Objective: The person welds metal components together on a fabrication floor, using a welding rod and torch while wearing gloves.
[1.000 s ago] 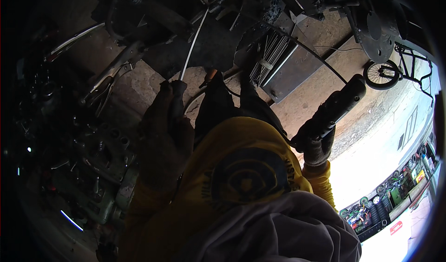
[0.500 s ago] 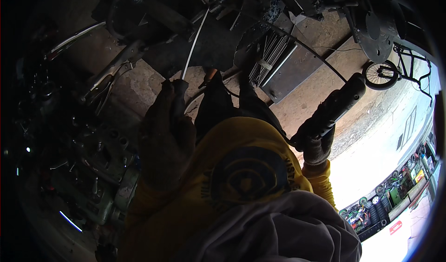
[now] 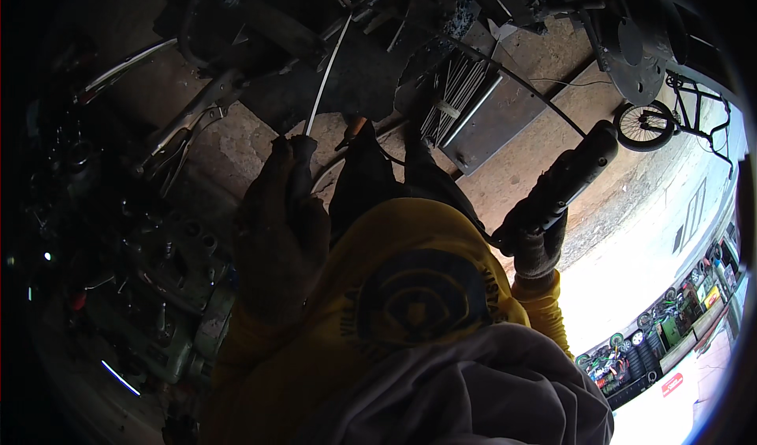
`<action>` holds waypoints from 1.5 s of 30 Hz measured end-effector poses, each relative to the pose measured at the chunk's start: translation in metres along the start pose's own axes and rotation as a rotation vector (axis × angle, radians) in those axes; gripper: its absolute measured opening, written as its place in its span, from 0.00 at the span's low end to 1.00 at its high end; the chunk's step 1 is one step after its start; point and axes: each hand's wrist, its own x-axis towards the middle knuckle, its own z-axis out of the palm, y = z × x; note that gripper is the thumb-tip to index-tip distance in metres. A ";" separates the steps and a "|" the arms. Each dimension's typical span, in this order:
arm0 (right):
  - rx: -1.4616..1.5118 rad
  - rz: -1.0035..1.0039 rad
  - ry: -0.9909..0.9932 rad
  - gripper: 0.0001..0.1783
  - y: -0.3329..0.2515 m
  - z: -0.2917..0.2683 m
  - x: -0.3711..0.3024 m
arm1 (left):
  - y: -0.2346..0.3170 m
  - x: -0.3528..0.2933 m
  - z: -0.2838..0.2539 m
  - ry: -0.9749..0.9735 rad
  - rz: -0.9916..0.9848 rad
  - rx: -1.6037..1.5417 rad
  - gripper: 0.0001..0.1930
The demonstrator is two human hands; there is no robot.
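Note:
My left hand (image 3: 280, 224), gloved and deep in shadow, is closed with a long thin pale rod (image 3: 327, 78) rising from it. The rod's far end reaches the dark metal parts (image 3: 359, 11) at the top. Around the rod's lower end, by my fingers, is a dark sleeve or handle. On the right, my gloved right hand (image 3: 538, 248) is closed round the lower part of a thick dark cylindrical tool (image 3: 579, 177), whose exact kind I cannot make out. A thin dark line (image 3: 544, 98), rod or cable, runs from the metalwork to near the tool's upper end.
A tied bundle of thin rods (image 3: 449, 98) lies beside a flat metal plate (image 3: 493, 125) on the floor. Dark machinery (image 3: 169, 271) crowds the left. A bicycle wheel (image 3: 644, 126) stands at the right. Near my feet is an orange-tipped object (image 3: 356, 125).
Almost nothing differs. The pale rod and the tool in my right hand have shifted very slightly; both hands keep their hold.

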 end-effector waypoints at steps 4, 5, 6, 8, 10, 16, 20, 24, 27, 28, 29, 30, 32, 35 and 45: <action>0.037 0.001 -0.001 0.48 0.004 -0.001 0.000 | 0.003 0.003 -0.002 -0.007 0.009 0.013 0.25; 0.041 -0.007 0.001 0.47 0.006 -0.003 0.000 | 0.007 0.005 -0.003 -0.017 0.001 0.019 0.25; 0.037 -0.015 -0.003 0.47 0.007 -0.003 0.000 | 0.008 0.005 -0.004 -0.022 -0.014 0.019 0.25; 0.038 -0.015 -0.003 0.47 0.006 -0.001 0.000 | 0.006 0.003 -0.004 -0.016 -0.012 0.024 0.26; 0.040 -0.016 -0.002 0.46 0.004 0.001 0.001 | 0.006 0.003 -0.004 -0.011 -0.009 0.029 0.26; 0.046 -0.054 -0.027 0.46 0.006 -0.001 0.000 | 0.007 0.004 -0.005 -0.015 0.004 0.034 0.26; 0.032 -0.048 -0.016 0.46 0.002 0.001 0.000 | 0.007 0.004 -0.006 -0.011 0.009 0.011 0.26; -0.013 -0.036 0.008 0.46 -0.005 0.005 -0.001 | 0.010 0.006 -0.006 -0.002 0.015 0.005 0.25; -0.057 -0.043 0.033 0.46 -0.006 0.007 -0.002 | 0.009 0.004 -0.004 0.007 -0.007 -0.010 0.24; -0.058 -0.043 0.033 0.46 -0.006 0.006 -0.003 | 0.009 0.004 -0.004 0.008 -0.007 -0.011 0.24; -0.073 -0.043 0.028 0.45 -0.006 0.005 -0.003 | 0.009 0.004 -0.003 0.016 -0.008 -0.017 0.23; -0.089 -0.042 0.024 0.45 -0.006 0.004 -0.004 | 0.009 0.005 -0.003 0.024 -0.007 -0.022 0.22; -0.072 -0.058 0.017 0.45 -0.007 0.005 -0.004 | 0.012 0.005 -0.005 -0.006 -0.027 0.047 0.21; -0.076 -0.084 -0.002 0.45 -0.008 0.005 -0.002 | 0.012 0.006 -0.003 0.014 -0.029 0.079 0.19; -0.065 -0.047 -0.016 0.47 -0.012 0.007 -0.001 | 0.013 0.003 -0.008 0.012 -0.042 -0.062 0.23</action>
